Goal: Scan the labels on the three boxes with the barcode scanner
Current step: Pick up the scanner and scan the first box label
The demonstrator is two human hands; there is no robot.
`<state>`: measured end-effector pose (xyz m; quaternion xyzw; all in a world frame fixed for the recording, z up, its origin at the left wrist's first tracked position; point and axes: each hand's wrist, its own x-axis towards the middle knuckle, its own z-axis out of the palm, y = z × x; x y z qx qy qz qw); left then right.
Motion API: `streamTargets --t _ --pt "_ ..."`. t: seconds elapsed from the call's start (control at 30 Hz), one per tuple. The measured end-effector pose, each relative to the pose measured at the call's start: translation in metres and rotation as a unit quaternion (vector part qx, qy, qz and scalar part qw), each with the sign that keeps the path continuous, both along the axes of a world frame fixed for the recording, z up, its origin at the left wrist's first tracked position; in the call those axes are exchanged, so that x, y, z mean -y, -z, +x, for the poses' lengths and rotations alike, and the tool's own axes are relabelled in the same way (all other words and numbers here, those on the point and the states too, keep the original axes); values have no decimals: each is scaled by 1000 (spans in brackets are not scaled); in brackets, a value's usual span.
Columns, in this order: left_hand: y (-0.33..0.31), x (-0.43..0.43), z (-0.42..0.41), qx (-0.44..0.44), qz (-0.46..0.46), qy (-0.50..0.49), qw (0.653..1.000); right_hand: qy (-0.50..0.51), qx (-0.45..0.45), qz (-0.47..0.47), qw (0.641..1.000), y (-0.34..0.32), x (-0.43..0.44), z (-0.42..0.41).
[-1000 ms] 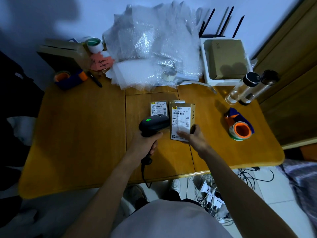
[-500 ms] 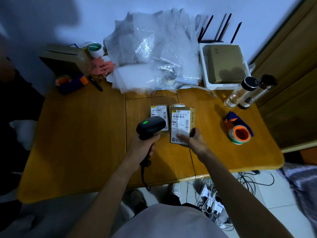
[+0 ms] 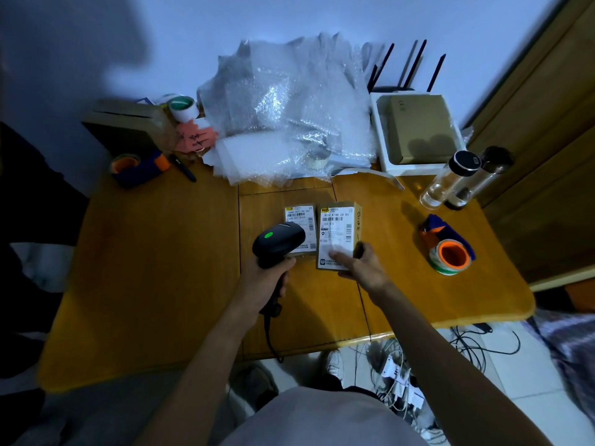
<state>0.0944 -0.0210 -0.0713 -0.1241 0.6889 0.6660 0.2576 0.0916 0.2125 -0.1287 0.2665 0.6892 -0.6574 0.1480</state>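
Two small brown boxes with white barcode labels lie side by side on the wooden table (image 3: pixel 161 268). The right box (image 3: pixel 338 226) is the taller one; my right hand (image 3: pixel 360 267) grips its near end, fingers on the label. The left box (image 3: pixel 300 217) lies flat, its near part hidden behind the black barcode scanner (image 3: pixel 278 241). My left hand (image 3: pixel 267 280) is closed around the scanner's handle, and a green light shows on top of the scanner's head. A third labelled box is not visible near these two.
A heap of bubble wrap (image 3: pixel 289 117) fills the back of the table. A white tray holding a brown box (image 3: pixel 415 130) sits back right, two bottles (image 3: pixel 450 178) beside it. Tape dispensers stand at the right (image 3: pixel 449 252) and back left (image 3: pixel 138 165). A cardboard box (image 3: pixel 125 123) is back left.
The scanner in my left hand has drifted a little left and down, now over the left box's near end. My right hand keeps its hold on the right box.
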Motion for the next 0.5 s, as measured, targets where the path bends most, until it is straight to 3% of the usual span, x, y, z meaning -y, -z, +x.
streamTargets --t 0.5 --pt "1 38 0 33 3 -128 991 18 -15 -9 1000 -5 41 -16"
